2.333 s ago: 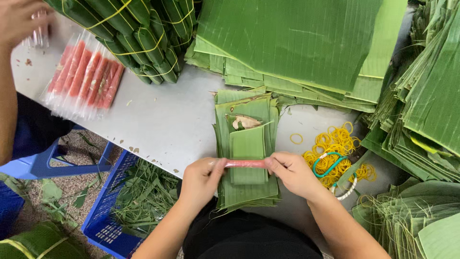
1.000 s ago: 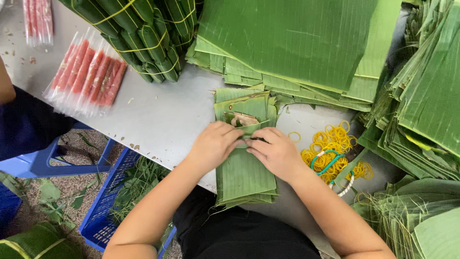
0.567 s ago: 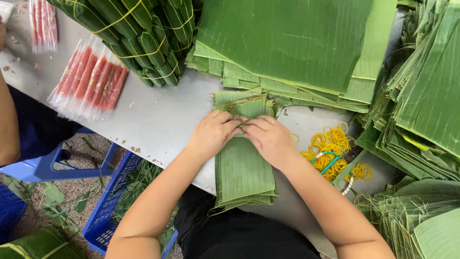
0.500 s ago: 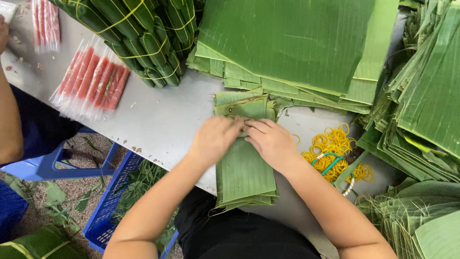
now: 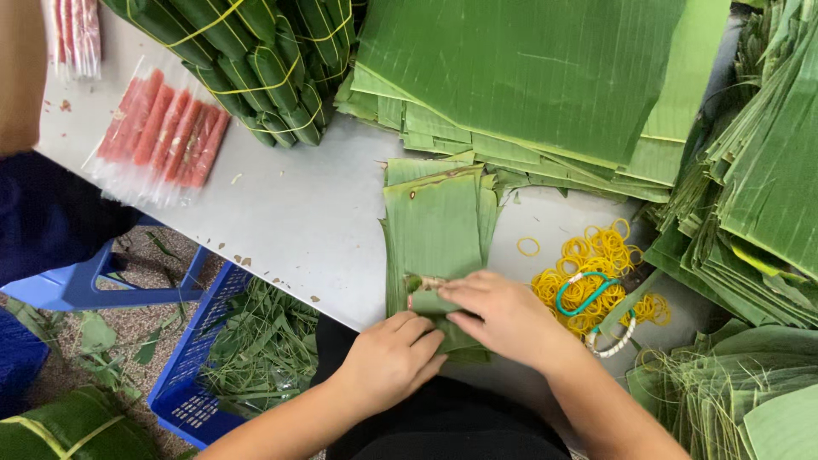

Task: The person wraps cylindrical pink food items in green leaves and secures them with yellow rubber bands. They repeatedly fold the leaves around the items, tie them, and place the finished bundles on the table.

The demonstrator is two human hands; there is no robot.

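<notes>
Here the left hand and right hand both close their fingers around a small rolled green leaf bundle at the near end of a flat stack of banana-leaf strips, beside loose yellow rubber bands on the grey table.

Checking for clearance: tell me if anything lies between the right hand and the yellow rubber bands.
Nothing visible does. The right hand rests on the leaf roll, and only bare table separates it from the rubber bands beside it.
</notes>
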